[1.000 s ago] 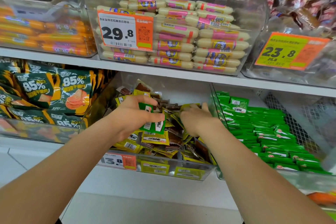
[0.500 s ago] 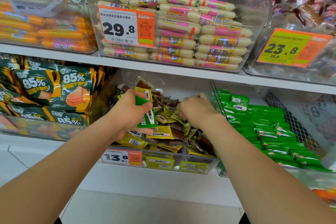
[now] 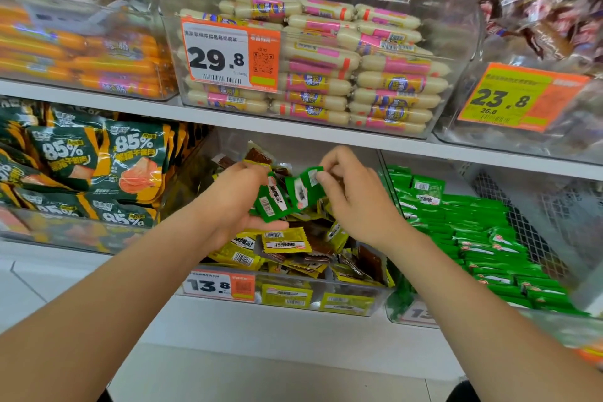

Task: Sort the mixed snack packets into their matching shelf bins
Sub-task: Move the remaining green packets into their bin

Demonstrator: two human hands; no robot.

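Left hand point(image 3: 233, 206) is gripping green packets point(image 3: 271, 203) over the yellow bin point(image 3: 293, 298); right hand point(image 3: 357, 206) is pinching another. They are not yet lying in the green bin point(image 3: 419, 315).

Views: one only, worn on the head
Position: in front of the shelving, above both forearms; these enter from the two lower corners
Direction: forward and slightly down; the upper shelf board point(image 3: 130, 104) crosses the frame, sloping down to the right
Centre: the green packets point(image 3: 277, 202) gripped by the left hand point(image 3: 235, 202) and pinched by the right hand point(image 3: 355, 202), over the yellow-packet bin point(image 3: 326, 300)
Nearness: close; both hands reach that bin; the 29.8 price tag point(image 3: 228, 55) reads clearly
Coverage: two shelf levels; sausage bin point(image 3: 463, 26) above; green-packet bin point(image 3: 411, 313) lower right; floor point(image 3: 261, 378) along the bottom
Lens: wide-angle; edges bend and blur; sharpest near the centre
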